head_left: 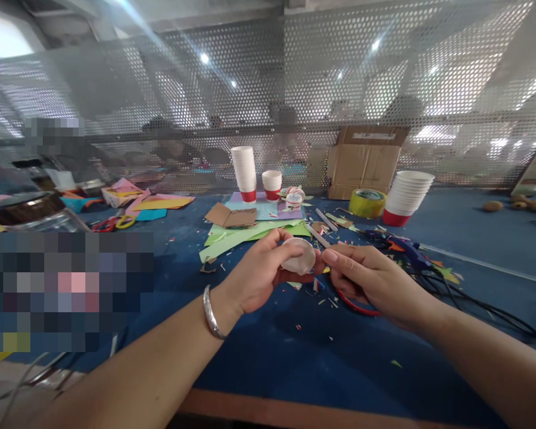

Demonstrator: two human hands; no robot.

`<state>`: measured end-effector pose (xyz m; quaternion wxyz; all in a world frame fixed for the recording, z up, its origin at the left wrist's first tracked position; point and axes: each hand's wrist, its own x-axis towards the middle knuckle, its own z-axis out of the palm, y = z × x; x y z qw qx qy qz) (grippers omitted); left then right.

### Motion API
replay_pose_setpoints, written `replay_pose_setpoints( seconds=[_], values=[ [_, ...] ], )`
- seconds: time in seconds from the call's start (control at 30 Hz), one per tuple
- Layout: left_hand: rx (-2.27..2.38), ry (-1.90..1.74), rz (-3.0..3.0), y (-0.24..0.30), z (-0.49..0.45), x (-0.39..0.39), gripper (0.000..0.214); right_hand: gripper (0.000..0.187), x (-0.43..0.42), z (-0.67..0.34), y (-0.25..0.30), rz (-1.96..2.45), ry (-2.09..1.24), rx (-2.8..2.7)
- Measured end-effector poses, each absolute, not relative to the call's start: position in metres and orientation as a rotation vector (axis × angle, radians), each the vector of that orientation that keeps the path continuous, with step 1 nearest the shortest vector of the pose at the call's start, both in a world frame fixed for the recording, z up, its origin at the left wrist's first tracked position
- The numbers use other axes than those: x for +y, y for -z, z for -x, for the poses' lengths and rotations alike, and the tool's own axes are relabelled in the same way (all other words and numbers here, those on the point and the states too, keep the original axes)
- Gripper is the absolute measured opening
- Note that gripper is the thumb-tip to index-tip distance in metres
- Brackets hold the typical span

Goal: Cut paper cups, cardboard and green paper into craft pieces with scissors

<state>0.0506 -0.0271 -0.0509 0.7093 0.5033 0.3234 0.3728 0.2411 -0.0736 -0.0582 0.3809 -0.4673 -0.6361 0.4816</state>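
My left hand [259, 271] is closed around a small white paper cup [300, 256], held on its side above the blue table [268, 357]. My right hand [370, 280] pinches the cup's rim from the right, fingers together. Beneath the right hand lie red-handled scissors [355, 305] on the table. A silver bangle [212, 314] circles my left wrist.
Green and coloured paper sheets [250, 233] lie ahead, with stacked red-and-white cups [245, 173], a bowl stack [406, 198], yellow tape [367, 202], a cardboard box [366, 161] and a glue gun [402, 245] with black cable. Paper scraps litter the table. A perforated metal screen stands behind.
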Motion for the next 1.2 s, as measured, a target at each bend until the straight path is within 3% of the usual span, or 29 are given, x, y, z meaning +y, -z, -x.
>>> replay_pose_setpoints(
  seconds=[0.2,0.4,0.73,0.93,1.2],
  values=[
    [0.601,-0.725,-1.053,0.053,-0.047,-0.025,0.017,0.05,-0.074,-0.242,0.06,1.225,-1.288,-1.609],
    [0.487,-0.617,-1.012,0.052,-0.041,-0.021,0.031,0.049,-0.071,-0.243,0.059,1.183,-1.251,-1.61],
    [0.451,-0.437,-1.381,0.046,-0.032,-0.023,0.035,0.049,-0.069,-0.245,0.056,1.248,-1.087,-1.607],
    [0.517,-0.585,-1.584,0.047,-0.028,-0.019,0.051,0.047,-0.069,-0.248,0.056,1.206,-0.91,-1.685],
    [0.549,-0.847,-1.749,0.05,-0.027,-0.015,0.049,0.047,-0.073,-0.247,0.053,1.179,-0.847,-2.0]
  ],
)
